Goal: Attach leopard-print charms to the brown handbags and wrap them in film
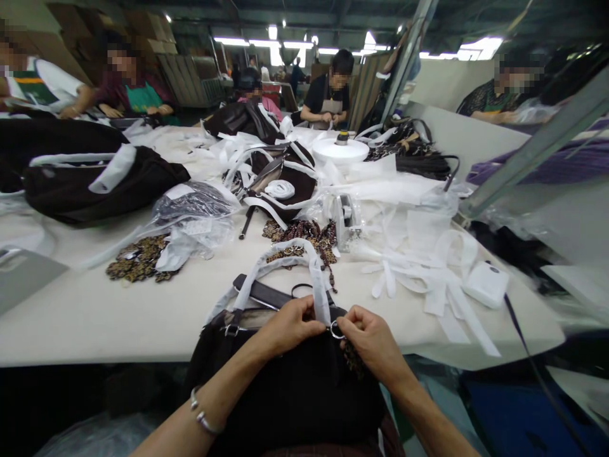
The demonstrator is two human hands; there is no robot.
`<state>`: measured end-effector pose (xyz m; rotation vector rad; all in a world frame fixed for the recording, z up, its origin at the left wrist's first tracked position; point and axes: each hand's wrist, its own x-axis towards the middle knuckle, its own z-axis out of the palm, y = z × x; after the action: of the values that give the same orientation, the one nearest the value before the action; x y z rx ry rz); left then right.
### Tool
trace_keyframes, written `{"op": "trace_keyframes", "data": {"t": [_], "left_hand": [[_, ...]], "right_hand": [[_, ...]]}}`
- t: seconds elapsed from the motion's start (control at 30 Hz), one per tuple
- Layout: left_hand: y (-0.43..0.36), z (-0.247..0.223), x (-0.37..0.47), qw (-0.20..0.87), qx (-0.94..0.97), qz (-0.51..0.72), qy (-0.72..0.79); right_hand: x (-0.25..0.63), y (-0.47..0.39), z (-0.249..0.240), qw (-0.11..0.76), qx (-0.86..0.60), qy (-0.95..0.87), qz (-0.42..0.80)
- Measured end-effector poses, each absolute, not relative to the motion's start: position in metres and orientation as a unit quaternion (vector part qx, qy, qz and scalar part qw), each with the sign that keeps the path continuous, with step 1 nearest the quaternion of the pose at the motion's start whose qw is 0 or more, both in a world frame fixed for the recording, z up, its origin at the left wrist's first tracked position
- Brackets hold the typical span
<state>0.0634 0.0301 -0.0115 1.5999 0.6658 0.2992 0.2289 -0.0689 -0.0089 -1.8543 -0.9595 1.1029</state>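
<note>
A dark handbag (285, 393) stands upright against the table's near edge, its handle (304, 247) wrapped in white film. My left hand (295, 324) is closed at the right base of that handle, fingers pinching the wrapped strap. Just to its right, my right hand (368, 333) pinches a silver metal ring (337, 329) between thumb and forefinger. A brown patterned charm (352, 360) hangs below the right hand, partly hidden by it. The bag's top zipper (259, 295) is partly in view behind the left hand.
Patterned charms (137, 259) lie in a pile at left; more charms (304, 241) lie ahead. Dark bags (104, 184) and white strips (442, 279) cover much of the table (118, 330). A white box (486, 284) sits at right. Several people work around the table.
</note>
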Motion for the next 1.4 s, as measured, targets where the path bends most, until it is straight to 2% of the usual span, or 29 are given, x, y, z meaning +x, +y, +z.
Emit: {"op": "trace_keyframes", "data": {"t": [0.47, 0.73, 0.97, 1.13, 1.4], "left_hand": [[0.0, -0.009, 0.058, 0.48, 0.766, 0.202, 0.377], [-0.005, -0.015, 0.057, 0.47, 0.76, 0.224, 0.391], [-0.009, -0.025, 0.057, 0.445, 0.765, 0.244, 0.396], [-0.008, -0.027, 0.058, 0.442, 0.767, 0.243, 0.396], [-0.009, -0.022, 0.055, 0.487, 0.739, 0.263, 0.383]], "right_hand": [[0.22, -0.065, -0.011, 0.342, -0.75, -0.434, 0.365], [0.217, -0.064, -0.024, 0.361, -0.716, -0.343, 0.489], [0.214, -0.065, -0.022, 0.361, -0.74, -0.397, 0.407], [0.208, -0.063, -0.026, 0.356, -0.747, -0.402, 0.391], [0.205, -0.061, -0.03, 0.369, -0.76, -0.39, 0.367]]}}
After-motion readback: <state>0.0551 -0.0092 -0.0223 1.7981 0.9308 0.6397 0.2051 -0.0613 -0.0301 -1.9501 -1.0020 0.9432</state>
